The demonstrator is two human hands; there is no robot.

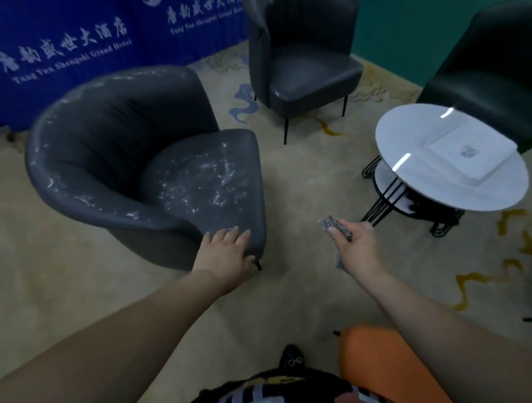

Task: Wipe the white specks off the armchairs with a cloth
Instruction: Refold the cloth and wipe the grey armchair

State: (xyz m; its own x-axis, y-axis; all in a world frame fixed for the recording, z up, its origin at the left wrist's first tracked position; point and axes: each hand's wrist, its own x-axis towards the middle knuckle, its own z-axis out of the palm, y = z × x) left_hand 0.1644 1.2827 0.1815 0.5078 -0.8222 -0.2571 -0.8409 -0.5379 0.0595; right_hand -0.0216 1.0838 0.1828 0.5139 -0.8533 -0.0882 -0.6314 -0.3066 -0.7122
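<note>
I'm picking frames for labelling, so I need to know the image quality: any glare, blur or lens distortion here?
Head view: dim, soft and slightly blurred throughout; bright streaks of glare on the round white table; wide-angle bending curves the blue banner and stretches the forearms at the bottom edge; the white specks on the near armchair stay readable, as do the left hand and the cloth in the right hand.

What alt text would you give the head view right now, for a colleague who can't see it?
A person's left hand rests on the front corner of a grey armchair covered in white specks, while the right hand holds a dark cloth above the carpet. Two cleaner-looking armchairs and a round white table stand behind.
</note>
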